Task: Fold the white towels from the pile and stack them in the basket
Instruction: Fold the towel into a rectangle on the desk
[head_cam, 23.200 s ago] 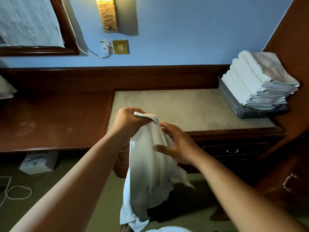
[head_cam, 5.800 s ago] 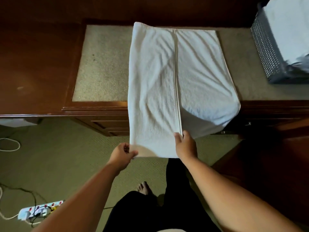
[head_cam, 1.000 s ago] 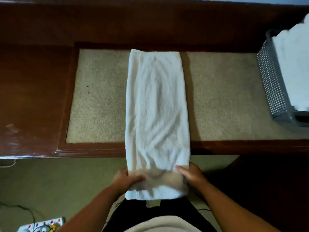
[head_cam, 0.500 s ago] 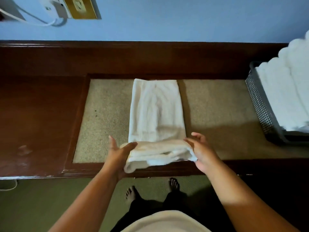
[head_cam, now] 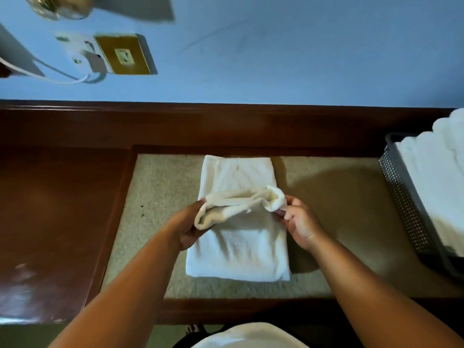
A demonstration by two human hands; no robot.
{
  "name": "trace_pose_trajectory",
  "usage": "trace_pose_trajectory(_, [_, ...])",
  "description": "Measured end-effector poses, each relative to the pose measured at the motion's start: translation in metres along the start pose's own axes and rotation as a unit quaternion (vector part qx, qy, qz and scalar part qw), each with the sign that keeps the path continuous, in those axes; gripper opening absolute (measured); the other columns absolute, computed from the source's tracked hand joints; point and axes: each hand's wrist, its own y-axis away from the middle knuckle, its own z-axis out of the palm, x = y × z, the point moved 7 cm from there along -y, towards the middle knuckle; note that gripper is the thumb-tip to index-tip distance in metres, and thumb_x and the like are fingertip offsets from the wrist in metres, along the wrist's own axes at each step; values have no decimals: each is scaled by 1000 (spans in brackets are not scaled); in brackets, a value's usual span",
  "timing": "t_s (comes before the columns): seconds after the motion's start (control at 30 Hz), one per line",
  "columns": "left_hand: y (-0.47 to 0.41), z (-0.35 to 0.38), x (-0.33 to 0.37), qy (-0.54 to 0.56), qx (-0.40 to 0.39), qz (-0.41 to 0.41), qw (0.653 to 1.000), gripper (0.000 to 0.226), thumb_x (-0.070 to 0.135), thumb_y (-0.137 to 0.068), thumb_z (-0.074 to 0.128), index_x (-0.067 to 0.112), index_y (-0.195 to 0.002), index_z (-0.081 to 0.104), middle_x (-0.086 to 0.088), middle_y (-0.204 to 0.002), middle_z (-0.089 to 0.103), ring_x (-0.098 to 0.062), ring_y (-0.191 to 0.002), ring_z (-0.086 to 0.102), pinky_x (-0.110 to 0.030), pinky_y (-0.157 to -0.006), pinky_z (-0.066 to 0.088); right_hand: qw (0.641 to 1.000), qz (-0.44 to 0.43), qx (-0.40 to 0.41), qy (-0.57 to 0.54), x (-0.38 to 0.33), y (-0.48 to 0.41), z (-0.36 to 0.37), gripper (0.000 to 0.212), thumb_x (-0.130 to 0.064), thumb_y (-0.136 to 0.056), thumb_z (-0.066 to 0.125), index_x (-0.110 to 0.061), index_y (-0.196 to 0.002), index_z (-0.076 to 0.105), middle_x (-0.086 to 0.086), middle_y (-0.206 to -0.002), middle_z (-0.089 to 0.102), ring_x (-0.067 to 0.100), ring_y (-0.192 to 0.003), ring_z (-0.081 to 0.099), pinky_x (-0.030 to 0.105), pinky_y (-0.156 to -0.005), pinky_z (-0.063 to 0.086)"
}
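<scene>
A white towel [head_cam: 238, 247], folded into a narrow strip, lies on the beige inset top of the dresser [head_cam: 339, 222]. Its near end is doubled over and lifted above the middle of the strip. My left hand [head_cam: 187, 228] grips the left corner of that lifted edge. My right hand [head_cam: 297, 222] pinches the right corner. At the far right stands a grey perforated basket [head_cam: 401, 197] holding a stack of folded white towels [head_cam: 437, 187].
A dark wooden desk surface [head_cam: 55, 217] adjoins the beige top on the left. A wooden backboard [head_cam: 226, 124] runs along the blue wall, where a brass switch plate [head_cam: 125, 55] and a white plug with cable sit. A pale cloth [head_cam: 246, 337] shows at the bottom edge.
Both hands have carried the towel's near end up from the dresser's front edge toward the far end. The folded edge now sits over the strip's middle. The camera has tilted up.
</scene>
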Motion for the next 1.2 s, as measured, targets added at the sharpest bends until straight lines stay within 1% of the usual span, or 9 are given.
trace_pose_trajectory(0.13, [-36,2,28,-31,9,-16,999,64,57,-100,42,2,-124,66,-17,-122,70,-23,-107,68,-30,-94,56,977,-7,39,211,-15,-53,1,47,-13,-80,77,-23,-124,62,-3,-108,72,19,-101,68,44,-91,58])
trace_pose_trajectory(0.23, [-70,4,52,-19,3,-31,999,79,66,-99,33,-2,-128,62,-20,-126,68,-22,-107,69,-28,-90,58,968,-16,96,231,-37,-97,5,42,-23,-91,72,-18,-131,60,0,-104,71,19,-91,68,37,-77,58])
trace_pose_trajectory(0.43, [-147,-5,93,67,75,-81,992,89,73,-88,51,-6,-129,53,-28,-117,68,-36,-104,69,-44,-84,61,939,-28,91,330,-66,-206,17,46,-30,-96,65,-8,-135,57,11,-126,65,29,-110,63,28,-82,43])
trace_pose_trajectory(0.53, [-164,-6,105,-133,59,-93,985,86,71,-69,74,5,-123,59,-23,-98,72,-32,-82,72,-35,-61,60,934,-1,103,341,-57,-239,11,47,-34,-95,65,-12,-135,57,10,-128,62,32,-116,60,34,-88,48])
trace_pose_trajectory(0.7, [-196,-41,138,-485,266,109,826,56,56,-71,85,10,-96,64,4,-76,64,-19,-69,65,-35,-62,56,916,-15,159,369,-47,-253,5,32,-33,-95,62,-11,-118,63,9,-111,65,32,-102,63,36,-82,48])
trace_pose_trajectory(0.83, [-212,-28,129,-422,219,74,877,60,45,-70,90,17,-109,54,3,-98,65,-18,-87,66,-37,-75,59,892,-9,221,395,-47,-240,10,53,-52,-82,70,-15,-117,57,10,-115,64,32,-98,65,44,-83,56])
trace_pose_trajectory(1.0, [-191,-10,128,-293,99,3,951,34,22,-80,83,10,-110,72,-13,-107,76,-30,-98,74,-53,-94,56,964,139,100,205,-56,-222,21,41,-31,-88,74,-10,-121,63,11,-113,70,28,-94,69,38,-80,55])
trace_pose_trajectory(1.1, [-143,12,142,-283,66,49,956,38,23,-74,84,9,-108,73,-15,-103,76,-38,-99,73,-60,-89,56,977,37,54,202,-102,-177,26,6,-20,-91,71,-19,-95,68,0,-93,71,10,-77,68,28,-67,54])
trace_pose_trajectory(1.2, [-71,35,173,-272,39,185,944,44,20,-69,83,11,-110,73,-12,-106,76,-36,-103,71,-48,-83,60,981,-109,31,156,-157,-112,30,15,-9,-89,72,-23,-90,65,-7,-87,71,3,-73,69,24,-69,53])
